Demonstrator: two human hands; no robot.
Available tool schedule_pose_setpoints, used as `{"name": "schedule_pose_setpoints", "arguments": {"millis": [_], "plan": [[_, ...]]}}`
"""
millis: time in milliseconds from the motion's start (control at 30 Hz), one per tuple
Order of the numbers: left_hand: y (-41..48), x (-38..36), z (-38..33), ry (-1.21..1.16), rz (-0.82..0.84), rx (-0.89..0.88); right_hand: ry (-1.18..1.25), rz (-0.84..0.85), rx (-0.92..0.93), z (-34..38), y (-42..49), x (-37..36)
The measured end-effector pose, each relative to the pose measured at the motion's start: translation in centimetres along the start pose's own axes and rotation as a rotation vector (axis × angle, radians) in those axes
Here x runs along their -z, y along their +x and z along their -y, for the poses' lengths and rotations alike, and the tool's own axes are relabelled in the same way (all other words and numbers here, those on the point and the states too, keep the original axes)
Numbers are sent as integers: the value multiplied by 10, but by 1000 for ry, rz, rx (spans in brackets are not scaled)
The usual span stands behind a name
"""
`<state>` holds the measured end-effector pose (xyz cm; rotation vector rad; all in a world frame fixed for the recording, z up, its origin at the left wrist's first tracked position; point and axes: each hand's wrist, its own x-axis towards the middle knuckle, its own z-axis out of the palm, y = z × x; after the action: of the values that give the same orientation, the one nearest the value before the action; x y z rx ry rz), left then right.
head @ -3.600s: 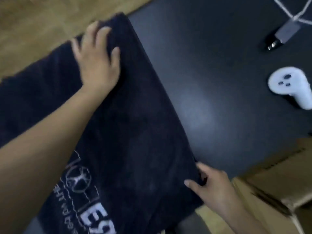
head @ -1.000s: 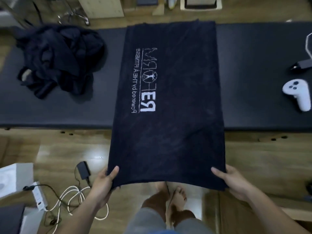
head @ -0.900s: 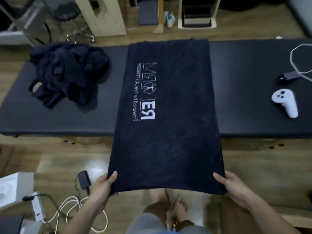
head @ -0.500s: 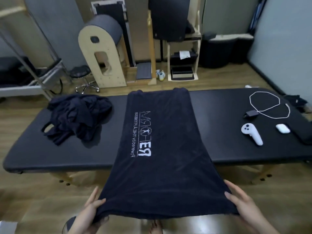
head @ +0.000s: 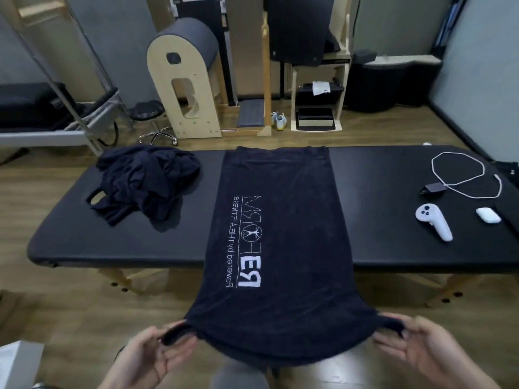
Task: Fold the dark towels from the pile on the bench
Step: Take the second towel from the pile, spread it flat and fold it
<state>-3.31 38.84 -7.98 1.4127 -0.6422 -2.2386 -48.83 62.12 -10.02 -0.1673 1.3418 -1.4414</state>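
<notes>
Both forearms run out of the bottom edge, so only the hands and wrists show, and the near hem of the towel (head: 276,248) sags out of clear sight between them. The white lettering on the cloth reads mirrored and sideways; its small line is hard to make out. How many pieces make up the crumpled pile of dark towels (head: 143,181) cannot be told.

The towel is dark navy, long and rectangular, with a white logo running down its left half. Its far end lies flat across the black padded bench (head: 84,240), reaching the far edge, and the near part leaves the front edge and hangs in the air toward the hands, narrowing to two pulled corners.

The left hand (head: 153,350) pinches the near left corner between thumb and curled fingers, palm turned inward. The right hand (head: 415,343) pinches the near right corner the same way, fingers bunched over the cloth. Both are held at the same height, well apart, keeping the towel taut.

The pile lies far ahead and left of the left hand. Ahead and right of the right hand are a white controller (head: 432,221), a small white case (head: 488,214) and a looped white cable (head: 463,175).
</notes>
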Motion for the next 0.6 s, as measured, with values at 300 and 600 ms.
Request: {"name": "schedule_pose_setpoints", "arguments": {"millis": [300,600], "plan": [[37,-23,-53,766,-41,-150,-407,-201,-72,23,38,-40],[139,-89,-229,624,-132,-490,-460,-330,283,181,169,-128]]}}
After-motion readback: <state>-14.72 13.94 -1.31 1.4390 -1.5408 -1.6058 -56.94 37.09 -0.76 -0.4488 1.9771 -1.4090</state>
